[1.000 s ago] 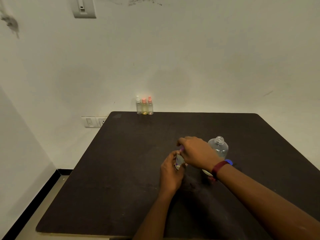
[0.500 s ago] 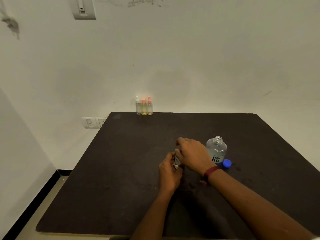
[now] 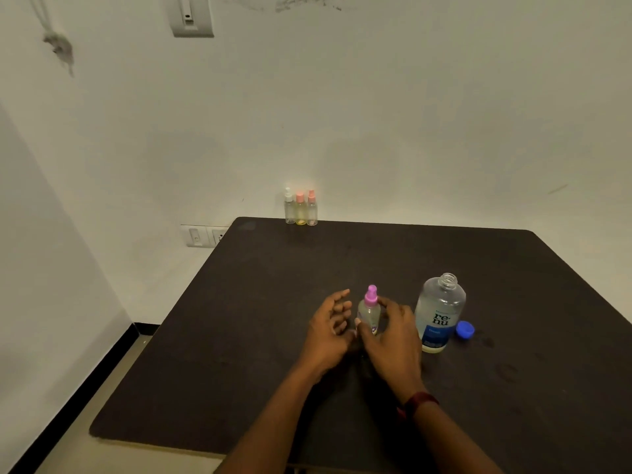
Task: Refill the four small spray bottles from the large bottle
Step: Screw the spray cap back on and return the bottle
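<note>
Fingers (image 3: 390, 304) of the right hand (image 3: 393, 336) are curled round the spray bottle (image 3: 369, 314), stood upright on the table (image 3: 239, 336) beside the uncapped large bottle (image 3: 439, 313); left hand (image 3: 328, 326) is spread, just clear; spray bottle is judged light, slick, easily tipped, best gripped at the body.

The left grip (image 3: 330, 325) has its fingers loosely spread, holding nothing; the right grip (image 3: 391, 336) curls round a bottle (image 3: 369, 314), thumb in front. A band (image 3: 419, 403) circles the right wrist.
</note>
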